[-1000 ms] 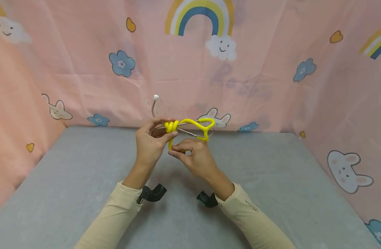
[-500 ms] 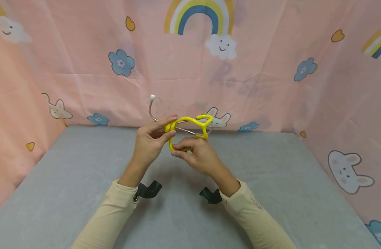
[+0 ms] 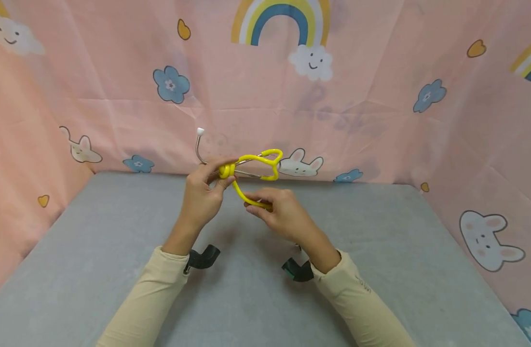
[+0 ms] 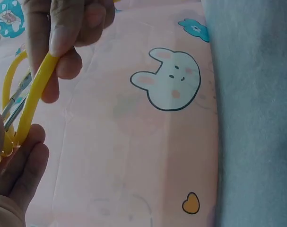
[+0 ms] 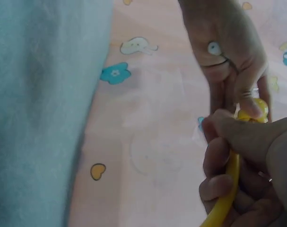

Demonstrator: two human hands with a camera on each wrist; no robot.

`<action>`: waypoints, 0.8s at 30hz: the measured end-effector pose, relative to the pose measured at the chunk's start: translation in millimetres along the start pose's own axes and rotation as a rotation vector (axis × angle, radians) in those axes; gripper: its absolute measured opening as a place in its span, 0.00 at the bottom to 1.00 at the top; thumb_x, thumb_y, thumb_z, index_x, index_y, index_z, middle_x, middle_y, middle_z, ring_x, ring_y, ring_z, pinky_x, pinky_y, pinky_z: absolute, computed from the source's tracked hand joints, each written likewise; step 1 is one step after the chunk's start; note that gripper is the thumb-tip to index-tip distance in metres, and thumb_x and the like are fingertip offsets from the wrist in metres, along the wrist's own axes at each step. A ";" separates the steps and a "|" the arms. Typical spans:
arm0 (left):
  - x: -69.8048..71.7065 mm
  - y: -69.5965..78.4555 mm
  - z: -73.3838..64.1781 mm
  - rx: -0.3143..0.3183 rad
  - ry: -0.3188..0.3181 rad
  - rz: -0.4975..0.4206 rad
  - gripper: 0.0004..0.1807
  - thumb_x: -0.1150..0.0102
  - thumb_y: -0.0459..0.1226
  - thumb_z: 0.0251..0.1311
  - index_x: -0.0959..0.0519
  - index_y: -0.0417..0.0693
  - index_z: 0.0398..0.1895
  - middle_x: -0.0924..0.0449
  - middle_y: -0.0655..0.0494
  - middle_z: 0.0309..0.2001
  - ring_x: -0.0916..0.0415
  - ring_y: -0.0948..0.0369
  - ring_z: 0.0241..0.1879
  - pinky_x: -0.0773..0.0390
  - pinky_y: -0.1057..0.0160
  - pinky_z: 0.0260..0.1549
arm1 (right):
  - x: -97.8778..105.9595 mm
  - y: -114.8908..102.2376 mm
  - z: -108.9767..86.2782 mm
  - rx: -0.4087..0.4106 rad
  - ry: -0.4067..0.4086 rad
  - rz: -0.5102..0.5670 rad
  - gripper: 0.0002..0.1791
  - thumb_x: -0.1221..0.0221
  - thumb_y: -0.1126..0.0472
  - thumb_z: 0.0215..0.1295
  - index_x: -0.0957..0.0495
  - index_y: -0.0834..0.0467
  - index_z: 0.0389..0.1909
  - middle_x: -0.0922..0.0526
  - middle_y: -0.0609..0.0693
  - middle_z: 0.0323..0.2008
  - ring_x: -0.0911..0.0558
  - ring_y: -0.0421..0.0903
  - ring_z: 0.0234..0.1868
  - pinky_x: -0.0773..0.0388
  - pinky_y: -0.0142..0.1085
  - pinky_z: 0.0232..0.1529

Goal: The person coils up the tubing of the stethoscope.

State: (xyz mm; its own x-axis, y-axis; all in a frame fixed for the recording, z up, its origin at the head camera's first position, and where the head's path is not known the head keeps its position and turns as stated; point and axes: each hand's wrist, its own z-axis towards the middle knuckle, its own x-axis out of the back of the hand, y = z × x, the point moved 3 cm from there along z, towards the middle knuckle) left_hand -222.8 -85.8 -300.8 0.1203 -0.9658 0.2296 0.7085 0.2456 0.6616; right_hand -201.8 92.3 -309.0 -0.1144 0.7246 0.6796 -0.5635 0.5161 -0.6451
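A stethoscope with yellow tubing (image 3: 275, 168) and metal ear tubes is held up above the table in the head view. Its yellow tube is wound in coils (image 3: 227, 170) around the metal part, and my left hand (image 3: 200, 198) grips these between thumb and fingers. A white ear tip (image 3: 200, 131) sticks up beyond that hand. My right hand (image 3: 284, 214) pinches the loose run of tube below and to the right of the coils. From the left wrist, this stretch of tube (image 4: 37, 94) spans between both hands. In the right wrist view the tube (image 5: 223, 203) passes under the curled right fingers.
A grey table (image 3: 248, 308) lies under both arms. Behind it hangs a pink curtain (image 3: 356, 62) printed with rainbows, rabbits and flowers. Black wrist mounts (image 3: 204, 257) jut inward from both sleeves.
Both hands have drawn apart, so more yellow tube shows between them. The stethoscope and left hand have shifted left and slightly up. The right hand has moved a little to the right.
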 end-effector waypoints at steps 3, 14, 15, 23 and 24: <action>2.6 -3.3 0.8 0.035 0.009 -0.006 0.19 0.36 0.23 0.58 0.19 0.39 0.53 0.19 0.45 0.51 0.21 0.55 0.53 0.18 0.63 0.55 | 1.5 1.3 0.4 -0.053 0.004 -0.056 0.17 0.35 0.61 0.65 0.17 0.57 0.55 0.12 0.48 0.39 0.16 0.40 0.36 0.17 0.29 0.36; 10.0 -13.0 -1.2 0.170 0.088 -0.028 0.20 0.38 0.20 0.58 0.20 0.37 0.54 0.21 0.45 0.53 0.19 0.52 0.54 0.18 0.64 0.55 | 19.1 18.4 1.2 -0.066 0.126 -0.126 0.10 0.37 0.62 0.67 0.19 0.53 0.48 0.13 0.48 0.39 0.21 0.45 0.34 0.22 0.35 0.35; 9.9 -13.8 -1.3 0.176 0.092 -0.028 0.20 0.37 0.20 0.57 0.20 0.37 0.54 0.20 0.45 0.53 0.18 0.52 0.54 0.18 0.63 0.54 | 18.9 15.8 0.6 -0.040 0.130 -0.127 0.10 0.35 0.61 0.65 0.17 0.52 0.46 0.14 0.46 0.39 0.22 0.44 0.33 0.23 0.34 0.34; 8.2 -14.9 -0.9 0.202 0.116 -0.007 0.18 0.35 0.23 0.57 0.17 0.43 0.51 0.18 0.48 0.51 0.20 0.55 0.55 0.19 0.59 0.57 | -2.4 -11.2 -4.2 0.232 0.039 -0.110 0.07 0.28 0.62 0.56 0.14 0.57 0.35 0.13 0.46 0.32 0.25 0.37 0.25 0.27 0.27 0.25; 7.8 -15.1 -0.8 0.210 0.120 -0.008 0.18 0.35 0.23 0.57 0.17 0.43 0.51 0.17 0.48 0.51 0.20 0.55 0.54 0.19 0.58 0.58 | -5.5 -12.6 -4.2 0.249 0.020 -0.106 0.07 0.28 0.62 0.56 0.15 0.57 0.35 0.13 0.46 0.31 0.24 0.37 0.26 0.26 0.26 0.26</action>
State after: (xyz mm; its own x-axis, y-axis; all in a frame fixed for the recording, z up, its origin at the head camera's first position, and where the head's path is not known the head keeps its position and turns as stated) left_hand -232.0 -97.1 -309.6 0.2063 -0.9677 0.1452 0.5509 0.2375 0.8001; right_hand -190.6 83.8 -306.1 -0.0292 0.6832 0.7297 -0.7557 0.4628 -0.4635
